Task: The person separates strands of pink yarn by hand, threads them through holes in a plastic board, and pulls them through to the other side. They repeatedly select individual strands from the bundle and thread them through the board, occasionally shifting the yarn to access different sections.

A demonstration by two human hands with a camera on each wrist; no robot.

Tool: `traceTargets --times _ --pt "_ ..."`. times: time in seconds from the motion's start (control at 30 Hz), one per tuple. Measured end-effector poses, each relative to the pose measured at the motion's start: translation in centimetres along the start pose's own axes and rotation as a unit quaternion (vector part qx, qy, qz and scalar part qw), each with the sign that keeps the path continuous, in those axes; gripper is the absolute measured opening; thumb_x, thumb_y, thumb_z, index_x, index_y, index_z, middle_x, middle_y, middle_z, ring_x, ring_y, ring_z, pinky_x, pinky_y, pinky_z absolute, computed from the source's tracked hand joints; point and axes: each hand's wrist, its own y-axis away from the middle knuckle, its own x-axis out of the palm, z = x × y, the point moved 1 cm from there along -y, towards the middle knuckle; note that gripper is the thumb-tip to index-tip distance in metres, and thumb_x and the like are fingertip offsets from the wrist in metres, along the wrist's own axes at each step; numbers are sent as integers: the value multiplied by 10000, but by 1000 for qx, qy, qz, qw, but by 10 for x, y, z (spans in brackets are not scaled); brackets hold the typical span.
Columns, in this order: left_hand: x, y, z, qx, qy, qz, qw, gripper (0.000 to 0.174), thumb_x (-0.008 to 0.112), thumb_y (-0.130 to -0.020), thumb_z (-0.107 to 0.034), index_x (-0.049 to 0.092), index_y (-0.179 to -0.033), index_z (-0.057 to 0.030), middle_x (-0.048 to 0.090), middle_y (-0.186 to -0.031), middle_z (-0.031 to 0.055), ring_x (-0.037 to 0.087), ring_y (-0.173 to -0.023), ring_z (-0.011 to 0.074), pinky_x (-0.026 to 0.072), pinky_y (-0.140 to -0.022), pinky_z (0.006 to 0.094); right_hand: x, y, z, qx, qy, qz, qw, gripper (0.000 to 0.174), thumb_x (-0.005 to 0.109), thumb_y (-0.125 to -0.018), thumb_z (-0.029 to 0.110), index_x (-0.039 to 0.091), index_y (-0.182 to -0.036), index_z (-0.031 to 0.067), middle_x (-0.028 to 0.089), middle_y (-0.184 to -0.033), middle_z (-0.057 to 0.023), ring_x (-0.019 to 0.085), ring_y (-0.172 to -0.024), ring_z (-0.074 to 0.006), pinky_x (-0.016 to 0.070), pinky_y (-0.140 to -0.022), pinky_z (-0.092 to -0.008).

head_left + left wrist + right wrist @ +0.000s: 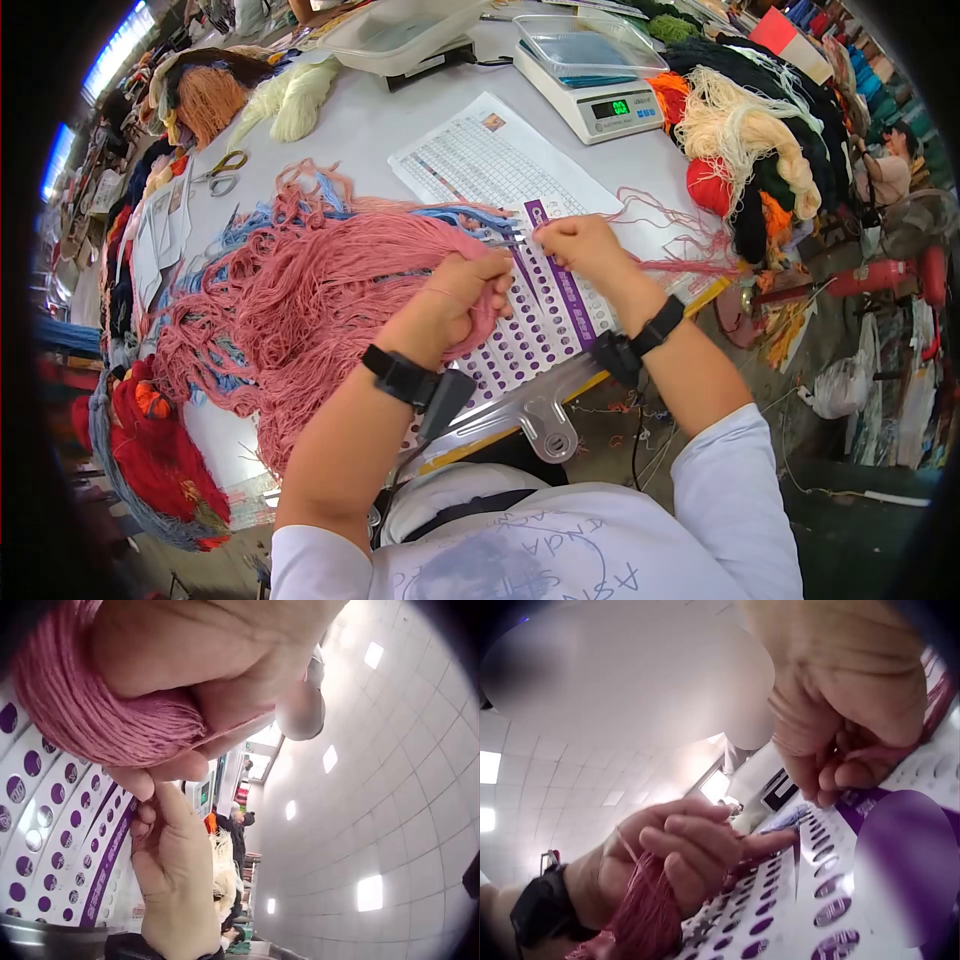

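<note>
A big tangled heap of pink yarn point(310, 290) covers the left part of the table, with light blue yarn point(235, 232) showing under it. My left hand point(465, 300) grips a thick bundle of the pink yarn, its fingers curled round the strands. In the left wrist view the gripped yarn point(97, 724) wraps under the palm. My right hand point(588, 248) pinches pink strands at the top of a white card with purple bands and rows of holes point(530, 325). Blue strands point(465, 215) run to the card's top edge. Loose pink ends point(680, 235) trail off to the right.
A printed chart point(500, 150) lies beyond the card. Behind it stand a digital scale point(615, 118) with a clear tray and another tray point(400, 35). Scissors point(225, 175) lie at the left. Cream and orange yarns point(745, 135) pile up at the right. A metal clip point(545, 425) sits at the front edge.
</note>
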Motion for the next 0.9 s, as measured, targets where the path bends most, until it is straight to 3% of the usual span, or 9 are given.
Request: traceTargets --times 0.07,0.17,0.33,0.6,0.67,0.77,0.8,0.83,0.9 --pt "10 -9 1 4 -22 -24 999 95 561 -861 -104 574 -904 -20 514 -598 25 462 -471 137 448 -534 300 8 0 -7 -98 143 -41 984 175 677 -751 193 692 -802 26 638 -653 -39 568 -560 -99 439 -527 -240" --pt "15 -24 2 13 -57 -60 997 112 554 -855 -102 580 -887 2 506 -589 37 443 -456 129 438 -522 310 8 5 -10 -132 146 -58 979 155 686 -746 179 687 -803 35 647 -668 -58 595 -584 -112 462 -556 -258" --pt "19 -43 -5 37 -360 -118 925 139 550 -844 -98 572 -753 5 534 -588 51 516 -434 146 410 -401 272 8 4 -10 -136 132 -64 980 118 685 -736 140 691 -798 40 651 -697 -68 607 -623 -135 470 -585 -267" --pt "22 -41 -4 55 -236 -103 965 144 582 -820 -73 575 -705 13 539 -564 58 532 -420 153 407 -380 258 -1 13 -15 -304 109 -11 946 104 643 -749 79 679 -801 -4 647 -827 -91 614 -672 -170 480 -632 -278" --pt "23 -43 -2 48 -235 -106 965 124 580 -815 -65 579 -720 13 542 -570 58 536 -425 155 409 -382 257 -3 19 -6 -142 27 28 989 130 625 -746 57 672 -841 -19 647 -842 -92 612 -699 -182 482 -639 -281" --pt "16 -41 -3 60 -265 -129 954 78 564 -805 -43 569 -746 7 538 -590 56 518 -431 151 421 -408 256 1 13 -10 -94 -8 36 995 147 602 -757 42 663 -873 -24 623 -828 -84 601 -701 -188 477 -636 -281" --pt "9 -36 -9 153 -235 -159 947 87 555 -806 -55 558 -740 1 532 -588 57 506 -438 150 426 -419 260 0 15 -9 -95 -9 36 995 147 602 -757 42 663 -873 -24 623 -828 -84 601 -701 -188 477 -636 -281" --pt "2 -29 -18 245 -203 -186 930 96 547 -807 -68 547 -734 -5 525 -586 57 493 -445 149 432 -430 264 -1 20 2 -162 123 0 979 149 607 -754 39 662 -882 -14 609 -818 -82 598 -694 -203 480 -630 -294" --pt "-21 -4 -47 214 -123 -252 936 125 523 -820 -98 528 -717 -26 512 -600 58 500 -520 155 466 -521 283 -3 24 8 -223 247 -38 942 154 611 -751 37 661 -891 -5 596 -808 -80 594 -687 -217 482 -624 -308"
